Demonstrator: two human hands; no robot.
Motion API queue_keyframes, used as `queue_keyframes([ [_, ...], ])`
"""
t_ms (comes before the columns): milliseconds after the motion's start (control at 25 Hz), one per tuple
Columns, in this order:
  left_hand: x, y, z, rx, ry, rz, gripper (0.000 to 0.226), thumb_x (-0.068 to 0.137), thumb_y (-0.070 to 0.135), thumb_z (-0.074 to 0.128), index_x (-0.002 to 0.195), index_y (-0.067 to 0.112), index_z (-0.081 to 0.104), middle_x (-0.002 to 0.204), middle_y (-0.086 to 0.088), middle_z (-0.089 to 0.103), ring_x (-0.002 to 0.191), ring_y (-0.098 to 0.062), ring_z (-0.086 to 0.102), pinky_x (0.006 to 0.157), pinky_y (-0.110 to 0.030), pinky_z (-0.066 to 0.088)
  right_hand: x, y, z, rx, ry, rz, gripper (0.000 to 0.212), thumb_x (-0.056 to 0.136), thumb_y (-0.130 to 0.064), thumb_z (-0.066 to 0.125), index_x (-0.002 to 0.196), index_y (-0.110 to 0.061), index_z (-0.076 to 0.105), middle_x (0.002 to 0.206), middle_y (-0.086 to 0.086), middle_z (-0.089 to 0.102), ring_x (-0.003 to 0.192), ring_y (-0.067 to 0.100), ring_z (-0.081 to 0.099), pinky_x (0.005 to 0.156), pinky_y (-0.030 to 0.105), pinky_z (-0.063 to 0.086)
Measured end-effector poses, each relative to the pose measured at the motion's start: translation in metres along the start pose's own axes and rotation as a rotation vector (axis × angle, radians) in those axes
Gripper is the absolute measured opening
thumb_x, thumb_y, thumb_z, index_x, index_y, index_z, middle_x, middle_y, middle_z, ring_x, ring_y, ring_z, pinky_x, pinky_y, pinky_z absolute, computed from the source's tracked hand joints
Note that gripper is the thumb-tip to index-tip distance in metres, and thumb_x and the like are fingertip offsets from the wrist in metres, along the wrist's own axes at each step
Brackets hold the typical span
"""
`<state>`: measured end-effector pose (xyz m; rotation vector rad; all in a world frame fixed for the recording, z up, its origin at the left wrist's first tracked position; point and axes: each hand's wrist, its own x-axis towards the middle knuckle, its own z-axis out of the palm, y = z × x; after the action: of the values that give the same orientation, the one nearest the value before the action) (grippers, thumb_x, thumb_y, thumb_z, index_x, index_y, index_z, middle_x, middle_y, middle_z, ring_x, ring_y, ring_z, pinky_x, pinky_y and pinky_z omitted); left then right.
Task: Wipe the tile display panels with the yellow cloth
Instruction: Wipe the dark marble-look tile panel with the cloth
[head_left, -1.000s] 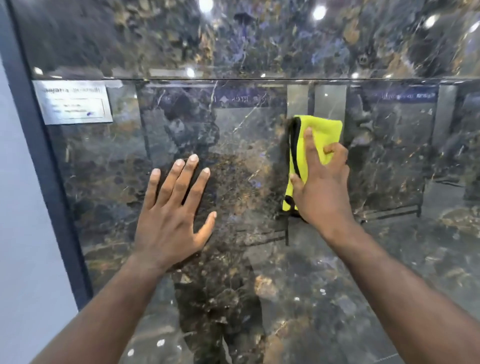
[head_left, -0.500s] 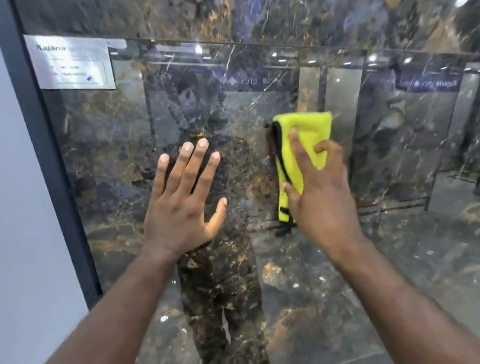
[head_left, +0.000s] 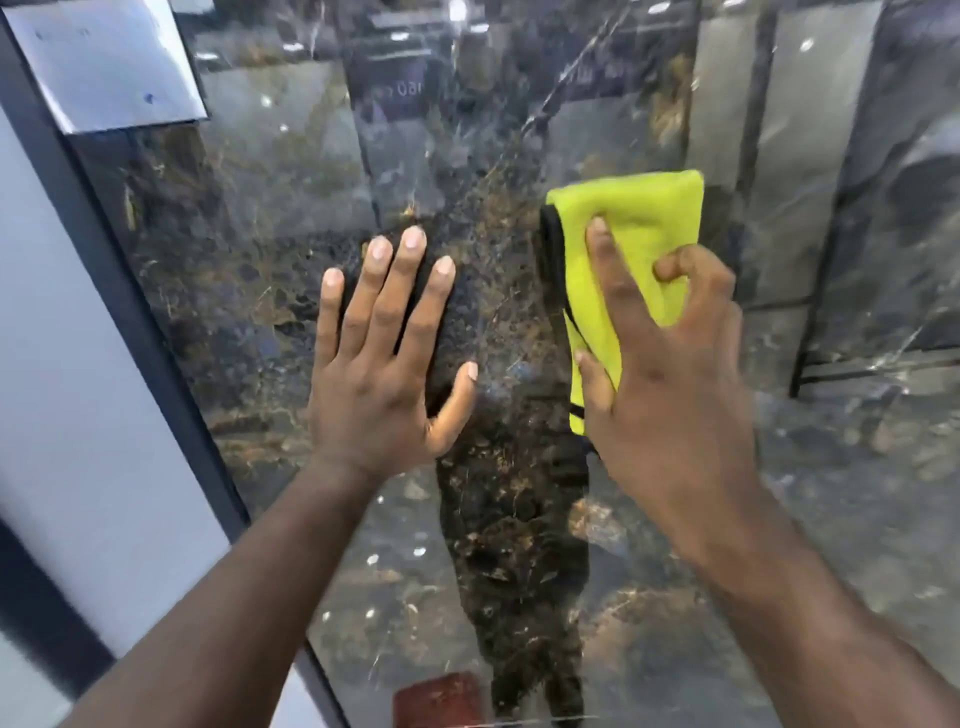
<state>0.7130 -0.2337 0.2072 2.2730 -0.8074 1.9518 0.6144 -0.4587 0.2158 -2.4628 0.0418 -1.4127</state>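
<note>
This looks like a tile showroom. A large polished tile panel (head_left: 249, 270), dark and stone-like with gold-brown and white veining, stands upright and fills most of the frame. A dark frame (head_left: 130, 291) holds its left edge against a plain white wall (head_left: 62, 364). At the upper left a pale printed label (head_left: 109, 62) is fixed to the panel's face, its text too blurred to read. The glossy surface mirrors a lit interior: tall grey slabs (head_left: 779, 130) standing side by side at the upper right, a ceiling light (head_left: 457, 10) at the top centre, and a dark sign band (head_left: 400, 83) with unreadable pale lettering
</note>
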Motion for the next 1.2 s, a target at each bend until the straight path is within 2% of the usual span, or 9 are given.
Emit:
queue_keyframes([
  [200,-0.005,0.002,0.001,0.041,-0.009,0.001,0.079,0.1,0.045,0.066,0.163,0.004,0.042,0.171,-0.022,0.033,0.16,-0.042,0.029,0.131,-0.064,0.02,-0.002,0.008,0.002,0.123,0.004,0.022,0.1,0.087,-0.024,0.08,0.165,-0.045,0.02,0.144,0.012,0.03,0.123,0.036,0.043,0.076,0.042,0.053],
  [440,-0.006,0.003,0.001,0.034,-0.027,-0.012,0.079,0.102,0.046,0.063,0.166,0.006,0.037,0.173,-0.021,0.03,0.162,-0.04,0.025,0.131,-0.064,0.019,-0.016,0.007,-0.001,0.042,-0.101,-0.086,0.102,0.088,-0.028,0.08,0.164,-0.051,0.016,0.146,0.007,0.029,0.119,0.034,0.043,0.067,0.044,0.059],
  [600,-0.006,0.001,0.002,0.03,-0.031,-0.014,0.079,0.102,0.047,0.062,0.166,0.008,0.037,0.174,-0.019,0.03,0.163,-0.038,0.023,0.132,-0.062,0.017,0.004,0.004,-0.007,0.064,-0.05,-0.009,0.101,0.09,-0.03,0.078,0.165,-0.048,0.013,0.145,0.009,0.028,0.121,0.032,0.042,0.069,0.038,0.054],
  [720,-0.005,0.0,-0.002,0.007,-0.035,-0.017,0.08,0.101,0.048,0.063,0.166,0.009,0.037,0.174,-0.017,0.029,0.164,-0.036,0.023,0.133,-0.06,0.016,-0.007,-0.008,-0.002,-0.004,-0.068,-0.087,0.1,0.09,-0.03,0.078,0.165,-0.047,0.014,0.146,0.009,0.029,0.12,0.033,0.043,0.062,0.038,0.055],
  [840,-0.002,-0.003,-0.011,-0.067,-0.08,-0.002,0.083,0.098,0.049,0.065,0.166,0.011,0.039,0.176,-0.013,0.026,0.165,-0.032,0.02,0.134,-0.057,0.014,-0.003,-0.012,-0.006,0.061,-0.033,-0.046,0.099,0.09,-0.032,0.077,0.164,-0.05,0.015,0.143,0.006,0.027,0.124,0.033,0.042,0.077,0.048,0.059],
  [960,0.001,-0.022,-0.03,-0.089,-0.184,0.103,0.086,0.096,0.049,0.067,0.168,0.012,0.037,0.179,-0.01,0.021,0.166,-0.029,0.017,0.136,-0.05,0.013,0.023,-0.037,-0.002,0.098,0.067,0.066,0.098,0.091,-0.032,0.075,0.167,-0.041,0.013,0.144,0.015,0.029,0.125,0.039,0.041,0.098,0.05,0.049],
  [1040,-0.005,-0.051,-0.047,-0.068,-0.227,0.181,0.083,0.096,0.047,0.068,0.166,0.013,0.04,0.179,-0.011,0.021,0.165,-0.03,0.021,0.135,-0.05,0.017,0.014,-0.062,0.011,-0.043,0.027,-0.09,0.098,0.092,-0.032,0.073,0.168,-0.039,0.011,0.148,0.018,0.031,0.123,0.041,0.044,0.099,0.051,0.051],
  [1120,-0.018,-0.089,-0.064,-0.026,-0.22,0.142,0.082,0.096,0.047,0.068,0.165,0.012,0.042,0.179,-0.012,0.02,0.165,-0.034,0.022,0.133,-0.054,0.02,-0.009,-0.074,0.021,-0.126,-0.06,-0.25,0.1,0.091,-0.029,0.074,0.167,-0.044,0.01,0.15,0.012,0.032,0.124,0.038,0.046,0.095,0.049,0.055],
  [1200,-0.033,-0.13,-0.077,0.009,-0.194,0.054,0.082,0.097,0.049,0.066,0.167,0.014,0.04,0.179,-0.012,0.018,0.165,-0.035,0.019,0.133,-0.057,0.02,-0.004,-0.086,0.017,-0.059,-0.019,-0.194,0.1,0.089,-0.028,0.077,0.165,-0.046,0.015,0.146,0.008,0.032,0.127,0.035,0.043,0.094,0.048,0.056],
])
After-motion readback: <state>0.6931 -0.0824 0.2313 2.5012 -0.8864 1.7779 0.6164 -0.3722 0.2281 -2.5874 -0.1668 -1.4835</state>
